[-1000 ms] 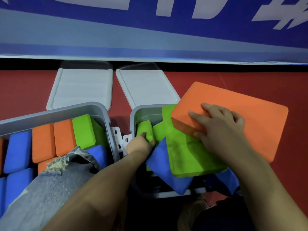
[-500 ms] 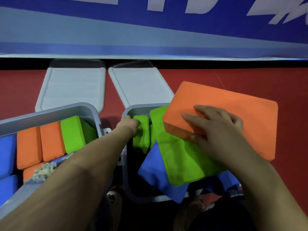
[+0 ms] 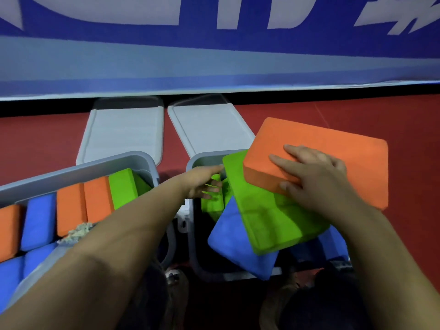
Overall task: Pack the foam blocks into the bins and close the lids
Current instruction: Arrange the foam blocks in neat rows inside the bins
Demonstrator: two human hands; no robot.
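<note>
Two hands: both at right bin (image 3: pixel 193 163)
Right hand (image 3: pixel 312 177): gripping orange block (image 3: pixel 333 148)
Left hand (image 3: pixel 202 184): fingers extended, touching small green block (image 3: pixel 212 206)

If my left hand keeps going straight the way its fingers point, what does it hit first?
Most likely the large green block lying tilted across the right bin: the left hand points right, toward that block's near edge. Depth is unclear, so it may slip beneath.

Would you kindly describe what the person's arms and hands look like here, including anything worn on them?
Both forearms are bare all the way to the frame edge: no sleeves show. The left hand and right hand wear no gloves, and no rings, watch or wristband are visible. The left hand is blurred, so its fine detail cannot be made out.
</note>
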